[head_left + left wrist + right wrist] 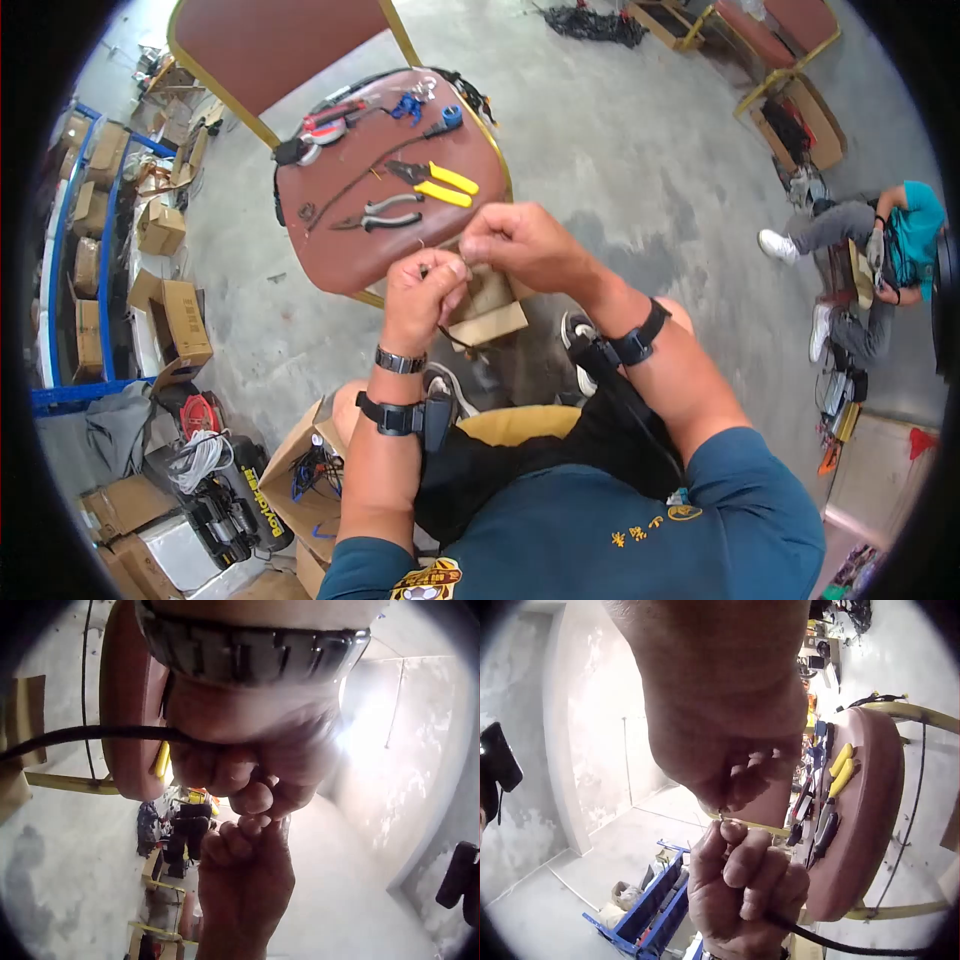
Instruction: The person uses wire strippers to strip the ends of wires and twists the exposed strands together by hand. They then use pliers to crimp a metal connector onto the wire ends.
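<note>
Around the hands, as the head view is showing, several containers are standing. At seven o'clock an open carton (290,460) is holding dark and blue cords (316,470); at two o'clock another carton (827,150) is containing dark items. At nine o'clock the blue shelf (62,250) is carrying cartons, and just below the hands, near six o'clock, a carton flap (492,326) is showing.

The left hand (425,295) is grasping the black cable (97,733) within its curled fingers; the cable is leaving the palm on the side away from the fingertips and is hanging below. The right hand (525,248) is pinching a thin piece (721,816) where both hands' fingertips are meeting; it is probably the cable's end, but the fingers are hiding most of it.

On the chair seat (345,262), yellow-handled pliers (447,184) are lying toward twelve o'clock and grey-handled pliers (392,220) toward ten.
</note>
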The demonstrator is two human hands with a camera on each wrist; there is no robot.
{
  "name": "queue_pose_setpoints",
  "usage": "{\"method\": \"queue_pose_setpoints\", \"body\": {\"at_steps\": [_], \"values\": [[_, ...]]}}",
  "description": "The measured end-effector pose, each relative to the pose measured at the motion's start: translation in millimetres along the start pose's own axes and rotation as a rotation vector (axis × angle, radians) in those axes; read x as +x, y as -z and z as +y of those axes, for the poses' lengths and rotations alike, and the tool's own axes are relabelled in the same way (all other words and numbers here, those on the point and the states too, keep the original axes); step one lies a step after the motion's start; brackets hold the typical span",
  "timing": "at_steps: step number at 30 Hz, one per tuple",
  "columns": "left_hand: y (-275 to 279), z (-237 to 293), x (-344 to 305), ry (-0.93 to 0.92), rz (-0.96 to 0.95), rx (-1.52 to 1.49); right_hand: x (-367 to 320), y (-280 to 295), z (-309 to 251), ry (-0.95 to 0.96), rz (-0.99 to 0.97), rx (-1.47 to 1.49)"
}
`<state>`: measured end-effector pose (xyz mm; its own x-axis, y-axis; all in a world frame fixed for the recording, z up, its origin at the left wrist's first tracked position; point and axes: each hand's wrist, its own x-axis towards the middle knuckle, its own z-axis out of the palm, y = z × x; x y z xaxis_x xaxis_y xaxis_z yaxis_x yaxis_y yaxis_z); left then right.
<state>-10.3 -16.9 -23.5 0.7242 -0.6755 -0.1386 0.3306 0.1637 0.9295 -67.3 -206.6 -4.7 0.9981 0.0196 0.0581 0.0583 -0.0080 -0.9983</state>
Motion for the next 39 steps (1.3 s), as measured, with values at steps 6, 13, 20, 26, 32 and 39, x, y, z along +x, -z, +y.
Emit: {"method": "queue_pose_setpoints", "body": {"at_steps": [6, 13, 20, 26, 32, 39], "values": [[-2, -8, -6, -0.119, 0.105, 0.179, -2, -8, -2, 0.098, 0.106, -0.279], [-10, -10, -5, -0.273, 0.266, 0.630, 7, -7, 20, -0.046, 0.059, -0.224], [13, -1, -3, 0.012, 0.021, 0.026, 5, -6, 14, -0.102, -0.133, 0.296], [15, 2, -8, 0.041, -0.111, -0.145, 4, -12, -2, 0.106, -0.075, 0.014], [4, -2, -15, -0.094, 0.048, 0.190, 1, -13, 0, 0.130, -0.015, -0.154], [1, -3, -15, -0.084, 0.146, 0.249, 3, 4, 6, -0.059, 0.020, 0.017]]}}
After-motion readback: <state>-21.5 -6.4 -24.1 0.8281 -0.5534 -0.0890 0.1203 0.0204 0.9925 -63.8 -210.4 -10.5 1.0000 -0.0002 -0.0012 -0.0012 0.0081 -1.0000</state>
